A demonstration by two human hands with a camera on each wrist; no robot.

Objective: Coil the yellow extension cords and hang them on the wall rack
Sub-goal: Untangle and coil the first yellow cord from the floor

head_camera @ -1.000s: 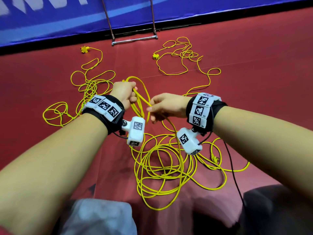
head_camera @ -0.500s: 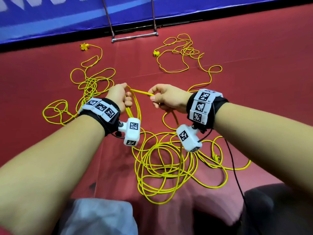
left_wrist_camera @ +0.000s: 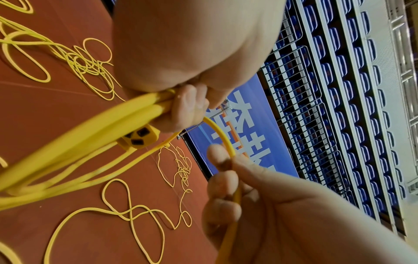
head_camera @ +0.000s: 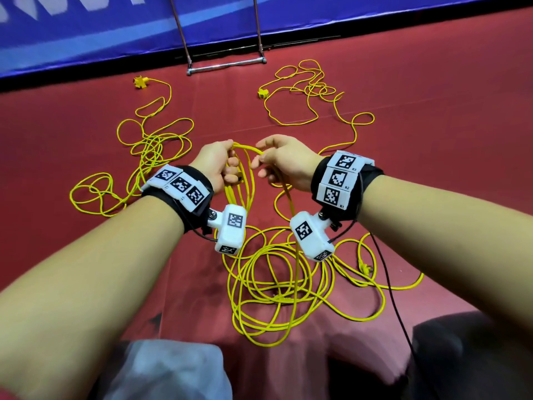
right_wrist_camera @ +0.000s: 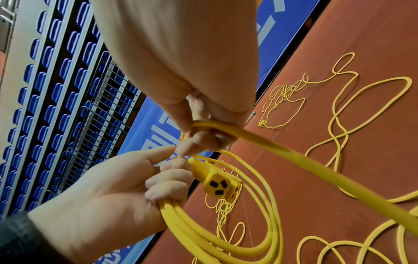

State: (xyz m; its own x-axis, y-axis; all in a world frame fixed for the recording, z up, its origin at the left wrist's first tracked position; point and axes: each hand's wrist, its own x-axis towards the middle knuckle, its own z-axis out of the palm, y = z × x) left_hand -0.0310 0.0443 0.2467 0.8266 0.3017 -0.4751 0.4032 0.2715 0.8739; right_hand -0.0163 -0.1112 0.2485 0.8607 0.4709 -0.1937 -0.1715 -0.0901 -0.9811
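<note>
the left hand (head_camera: 217, 163) curls its fingers tight round a bunch of loops of a yellow cord (head_camera: 242, 180). the loops are long and thin and hang down from the fist toward the floor (head_camera: 432, 96). in the right wrist view the cord's boxy yellow socket end (right_wrist_camera: 217, 184) sticks out just under the left fingers (right_wrist_camera: 167, 180), with three dark slots on its flat face, and it points down and away from the palm.

the right hand (head_camera: 284, 161) is just beside the left one. its fingers are bent round one strand of the same cord. that strand bends in a small arch from one fist to the other, then drops down past the right wrist to a messy pile of round loops on the floor below the hands.

the cord looks smooth and rubbery, round like a thick noodle. the floor is a flat red mat.

a second yellow cord (head_camera: 153, 145) lies in loose curls on the floor on the left side, and its end points to the far edge. a third one (head_camera: 311, 90) lies tangled near the far edge on the right. between them, at the far edge, stands a shiny metal frame (head_camera: 227, 64) in front of a blue banner (head_camera: 86, 39).
</note>
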